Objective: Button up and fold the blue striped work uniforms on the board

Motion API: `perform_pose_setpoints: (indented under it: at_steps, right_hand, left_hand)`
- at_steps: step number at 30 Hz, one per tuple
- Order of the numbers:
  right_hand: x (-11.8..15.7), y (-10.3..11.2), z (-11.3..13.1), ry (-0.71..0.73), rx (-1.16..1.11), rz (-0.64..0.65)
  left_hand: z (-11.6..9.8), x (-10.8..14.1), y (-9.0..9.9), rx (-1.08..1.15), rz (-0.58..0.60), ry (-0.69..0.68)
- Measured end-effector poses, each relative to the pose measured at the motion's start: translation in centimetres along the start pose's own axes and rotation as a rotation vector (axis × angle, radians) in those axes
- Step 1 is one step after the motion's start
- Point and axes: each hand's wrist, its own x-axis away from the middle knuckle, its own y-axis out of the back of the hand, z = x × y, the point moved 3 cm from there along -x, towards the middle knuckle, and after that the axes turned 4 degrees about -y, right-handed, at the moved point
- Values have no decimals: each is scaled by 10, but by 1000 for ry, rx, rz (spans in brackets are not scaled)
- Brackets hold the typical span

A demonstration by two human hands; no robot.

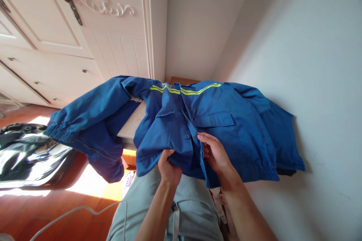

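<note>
A blue work jacket (215,111) with yellow reflective stripes across the chest lies spread in front of me, its collar at the far end. My left hand (169,167) grips the lower hem of the left-hand front panel, thumb on top and fingers underneath. With my right hand (213,150) I pinch the edge of the other front panel, close to its buttonhole strip. A round button (186,136) shows on the left-hand panel, between my hands. The two front edges lie close together but look unfastened near the bottom. One sleeve stretches left, the other side reaches the wall.
Under the jacket, part of a pale tabletop (134,122) shows. A white cabinet (118,56) stands behind on the left, a plain wall (316,67) on the right. An open bag or suitcase (36,158) lies on the wooden floor, and a white cable (79,208) runs toward my leg.
</note>
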Motion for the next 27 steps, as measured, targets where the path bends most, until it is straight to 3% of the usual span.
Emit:
perform_pose_setpoints:
  at_steps: [3, 7, 12, 19, 21, 24, 26, 27]
  right_hand:
    - [1, 1, -1, -7, -8, -5]
    - [3, 0, 2, 12, -16, 8]
    - [5, 0, 3, 13, -13, -3]
    - [7, -1, 6, 81, 21, -25]
    - [6, 0, 6, 94, 34, -33]
    - [4, 4, 5, 86, 43, -32]
    - [3, 7, 4, 87, 39, -26]
    - [2, 7, 4, 88, 36, -22]
  left_hand:
    - [-5, 7, -14, 227, 6, 48]
    - [1, 9, -25, 159, 87, 195]
    - [6, 5, -23, 148, 24, 162]
    - [4, 10, -30, 133, 49, 121]
    - [9, 21, -18, 76, 83, 123]
    - [13, 51, 23, -263, 174, 117]
    - [11, 76, 52, -667, 364, 206]
    - [7, 88, 62, -859, 514, 257]
